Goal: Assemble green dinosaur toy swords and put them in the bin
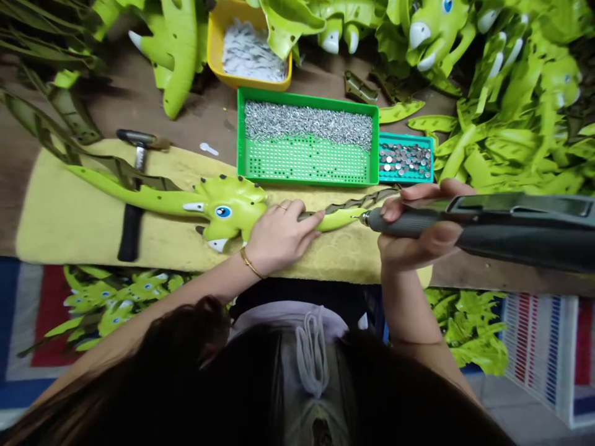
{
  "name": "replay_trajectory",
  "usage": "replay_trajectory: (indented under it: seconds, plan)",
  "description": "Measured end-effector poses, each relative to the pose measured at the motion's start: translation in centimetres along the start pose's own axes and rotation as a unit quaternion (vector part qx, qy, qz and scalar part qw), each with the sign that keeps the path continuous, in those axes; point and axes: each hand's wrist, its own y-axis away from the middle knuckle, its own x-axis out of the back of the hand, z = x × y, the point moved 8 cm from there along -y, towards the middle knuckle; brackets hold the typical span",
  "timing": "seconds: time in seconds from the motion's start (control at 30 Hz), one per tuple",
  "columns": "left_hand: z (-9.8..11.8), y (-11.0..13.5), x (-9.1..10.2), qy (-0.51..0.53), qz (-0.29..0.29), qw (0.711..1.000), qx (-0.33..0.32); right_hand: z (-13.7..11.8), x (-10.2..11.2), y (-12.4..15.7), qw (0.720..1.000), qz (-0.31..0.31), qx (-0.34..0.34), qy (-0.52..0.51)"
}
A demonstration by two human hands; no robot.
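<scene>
A lime-green toy dinosaur point(235, 207) with a frilled, horned head lies on its side on a yellow cloth pad point(69, 229). My left hand point(283, 235) is closed over the body just behind the head, pressing it to the pad. In my right hand point(418, 235) is a dark electric screwdriver point(511, 232), held level with its bit pointing left. The tip meets the toy's green tail piece point(341, 219), at or very near its surface. Olive strips point(367, 199) lie along the toy; whether they are fixed to it I cannot tell.
Behind the pad stand a green tray point(309, 179) of screws and a teal tray point(406, 178) of small metal discs. A yellow bin point(218, 68) holds white pieces. A hammer point(130, 229) lies at left, partly under the toy. Piles of green toy parts point(525, 105) crowd the back right.
</scene>
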Motion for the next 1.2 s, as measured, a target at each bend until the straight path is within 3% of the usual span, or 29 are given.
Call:
replay_trajectory:
  seconds: [0.13, 0.37, 0.43, 0.53, 0.63, 0.73, 0.93, 1.1, 1.2]
  plan:
    - [0.1, -0.1, 0.0, -0.011, 0.016, 1.0, -0.006, 0.8, 0.6, 0.5, 0.998, 0.008, 0.054, -0.012]
    - [0.2, 0.0, 0.3, -0.031, 0.04, 0.999, -0.011, 1.7, 0.5, 1.5, 0.997, 0.01, 0.051, -0.049]
    - [0.3, 0.2, 0.5, -0.036, 0.056, 0.998, -0.019, 1.4, 0.3, 1.6, 0.998, -0.017, 0.048, -0.037]
    - [0.8, 0.2, 0.8, -0.035, 0.077, 0.996, -0.037, 1.3, -0.6, 0.4, 0.998, -0.058, 0.026, 0.002]
    - [1.3, -0.2, 0.7, -0.028, 0.084, 0.995, -0.038, 1.4, -1.1, -2.1, 0.998, 0.006, 0.054, -0.013]
    - [1.8, -0.4, 1.1, -0.038, 0.101, 0.994, -0.03, 3.2, -2.5, -3.7, 0.996, 0.045, 0.081, -0.014]
    - [1.6, 0.6, 2.2, -0.083, 0.073, 0.992, -0.057, 7.1, -3.9, -3.0, 0.997, 0.016, 0.044, 0.063]
    - [0.5, 1.3, 2.2, -0.061, 0.096, 0.992, -0.056, 7.4, -4.1, -2.7, 0.999, -0.008, 0.024, 0.039]
    - [0.1, 1.3, 2.2, -0.029, 0.124, 0.991, -0.041, 6.0, -4.2, -3.6, 0.999, 0.003, 0.04, 0.012]
